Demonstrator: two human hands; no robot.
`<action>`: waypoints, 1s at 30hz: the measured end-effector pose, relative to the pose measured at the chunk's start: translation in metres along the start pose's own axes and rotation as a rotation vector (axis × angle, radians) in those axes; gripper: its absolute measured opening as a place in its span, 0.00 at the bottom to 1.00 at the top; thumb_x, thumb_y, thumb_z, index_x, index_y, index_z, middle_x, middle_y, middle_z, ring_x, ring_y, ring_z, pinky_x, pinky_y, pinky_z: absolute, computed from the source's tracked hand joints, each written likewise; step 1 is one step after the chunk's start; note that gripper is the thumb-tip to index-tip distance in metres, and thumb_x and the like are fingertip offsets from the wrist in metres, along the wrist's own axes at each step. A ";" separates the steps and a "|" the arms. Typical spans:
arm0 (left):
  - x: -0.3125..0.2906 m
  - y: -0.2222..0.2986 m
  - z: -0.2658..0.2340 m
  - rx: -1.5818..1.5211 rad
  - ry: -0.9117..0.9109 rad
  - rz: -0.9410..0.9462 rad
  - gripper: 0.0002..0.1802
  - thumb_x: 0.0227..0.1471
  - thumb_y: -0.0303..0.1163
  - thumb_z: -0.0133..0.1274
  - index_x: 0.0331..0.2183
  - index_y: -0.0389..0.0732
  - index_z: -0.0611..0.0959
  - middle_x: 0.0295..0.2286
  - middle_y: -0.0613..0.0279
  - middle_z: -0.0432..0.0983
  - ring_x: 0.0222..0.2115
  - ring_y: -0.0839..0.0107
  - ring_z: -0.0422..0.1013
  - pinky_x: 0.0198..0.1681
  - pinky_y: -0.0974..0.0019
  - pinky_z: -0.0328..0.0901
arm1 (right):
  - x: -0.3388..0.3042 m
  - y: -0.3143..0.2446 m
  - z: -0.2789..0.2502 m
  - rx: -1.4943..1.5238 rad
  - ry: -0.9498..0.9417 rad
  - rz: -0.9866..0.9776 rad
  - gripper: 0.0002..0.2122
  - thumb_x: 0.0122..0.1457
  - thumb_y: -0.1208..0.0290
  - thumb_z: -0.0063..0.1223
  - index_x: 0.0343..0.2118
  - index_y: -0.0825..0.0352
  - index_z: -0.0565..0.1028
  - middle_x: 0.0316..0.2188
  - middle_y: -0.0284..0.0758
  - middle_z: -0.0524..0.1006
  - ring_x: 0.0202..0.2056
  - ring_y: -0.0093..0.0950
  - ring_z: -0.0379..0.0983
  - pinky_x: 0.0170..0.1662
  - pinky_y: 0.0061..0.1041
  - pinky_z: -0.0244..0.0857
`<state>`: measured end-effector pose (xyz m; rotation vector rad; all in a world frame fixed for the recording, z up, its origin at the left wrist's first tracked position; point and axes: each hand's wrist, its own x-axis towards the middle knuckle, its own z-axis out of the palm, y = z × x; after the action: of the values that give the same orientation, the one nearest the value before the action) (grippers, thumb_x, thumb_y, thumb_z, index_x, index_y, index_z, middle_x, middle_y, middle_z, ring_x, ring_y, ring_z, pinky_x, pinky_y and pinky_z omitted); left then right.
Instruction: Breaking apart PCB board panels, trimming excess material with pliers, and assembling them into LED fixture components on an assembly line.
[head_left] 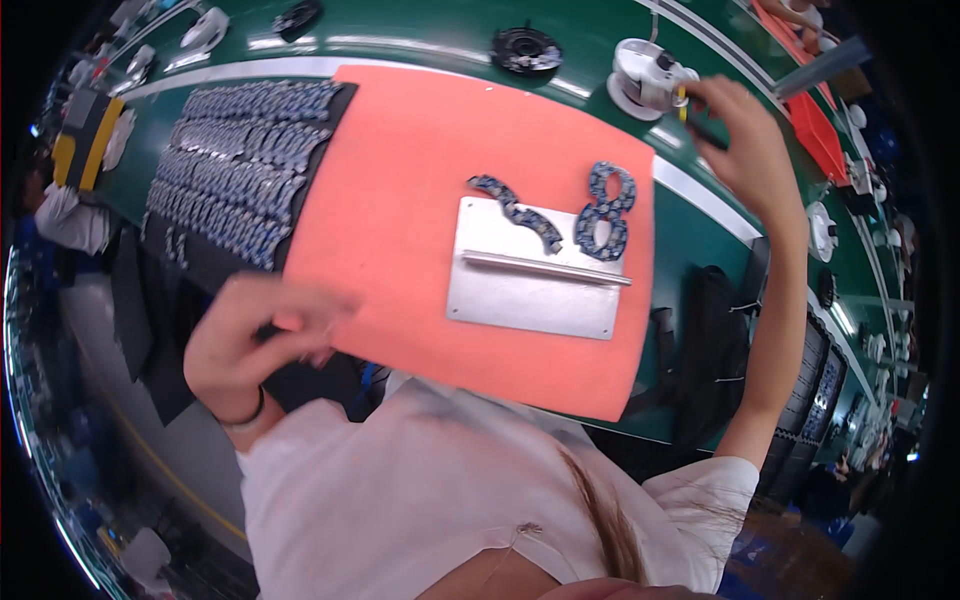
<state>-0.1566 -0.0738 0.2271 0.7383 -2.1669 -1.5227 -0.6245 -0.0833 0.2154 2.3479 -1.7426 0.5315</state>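
At the far right, my right hand (745, 140) is closed on a slim yellow-and-black tool (683, 104) whose exact kind I cannot make out. It is beside a white round device (640, 78). Blurred by motion, my left hand (262, 335) hovers over the near left edge of a salmon-pink mat (400, 200); its fingers are partly curled. On the mat lies a metal plate (530, 305) with a raised metal bar (545, 268) across it. A wavy strip of blue circuit boards (518, 212) and a figure-eight-shaped blue board piece (607, 240) overlap the plate's far edge.
Rows of blue curved board pieces (235, 160) fill a dark tray at the left. A black round part (527, 50) sits on the green bench (420, 25) beyond the mat. A black bag (710, 340) is at the right, and a red bin (815, 135) stands farther off.
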 end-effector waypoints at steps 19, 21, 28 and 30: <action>-0.194 -0.173 0.006 0.311 1.223 -0.707 0.11 0.60 0.32 0.50 0.37 0.37 0.83 0.23 0.57 0.79 0.21 0.73 0.75 0.23 0.71 0.68 | -0.007 -0.142 0.006 0.142 -0.184 -0.082 0.25 0.39 0.88 0.56 0.46 0.67 0.74 0.45 0.39 0.74 0.50 0.42 0.68 0.54 0.36 0.60; -0.183 -0.169 -0.034 0.622 1.398 -0.494 0.10 0.59 0.32 0.50 0.36 0.36 0.82 0.27 0.55 0.79 0.24 0.68 0.75 0.28 0.68 0.68 | -0.012 -0.150 0.010 0.163 -0.194 -0.047 0.25 0.38 0.89 0.55 0.45 0.67 0.74 0.44 0.39 0.74 0.49 0.41 0.68 0.53 0.35 0.61; -0.156 -0.232 -0.161 1.236 1.399 -0.489 0.16 0.52 0.42 0.58 0.37 0.40 0.84 0.38 0.53 0.78 0.42 0.51 0.71 0.48 0.54 0.65 | -0.016 -0.161 0.013 0.178 -0.169 -0.011 0.26 0.37 0.89 0.56 0.45 0.65 0.74 0.42 0.37 0.74 0.45 0.41 0.69 0.49 0.36 0.62; -0.158 -0.247 -0.178 1.230 1.307 -0.821 0.13 0.51 0.41 0.59 0.33 0.43 0.85 0.37 0.54 0.78 0.42 0.53 0.71 0.46 0.55 0.65 | -0.020 -0.159 0.014 0.168 -0.164 0.015 0.26 0.37 0.89 0.56 0.44 0.65 0.74 0.42 0.37 0.74 0.45 0.41 0.69 0.49 0.36 0.62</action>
<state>0.1206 -0.1737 0.0517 2.2672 -1.4180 0.5013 -0.4759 -0.0216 0.2068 2.5611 -1.8527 0.5190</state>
